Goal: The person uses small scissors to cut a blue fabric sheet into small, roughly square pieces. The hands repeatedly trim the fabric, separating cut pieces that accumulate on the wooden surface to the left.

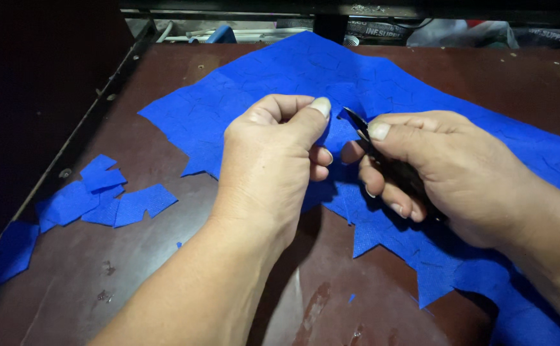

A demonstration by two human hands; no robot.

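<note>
A large blue fabric sheet [382, 83], scored with cut lines, lies across a dark brown table [164, 269]. My left hand [273, 160] pinches a raised fold of this sheet between thumb and fingers. My right hand [434, 173] grips a small black cutting tool [360, 125]. Its pointed tip touches the fabric just right of my left thumb. The tool's handle is hidden inside my fist.
Several cut blue fabric pieces [100, 198] lie in a loose pile at the left, one more [10, 250] near the table's left edge. A metal rail [94, 109] runs along that edge. Clutter sits beyond the far edge [459, 32].
</note>
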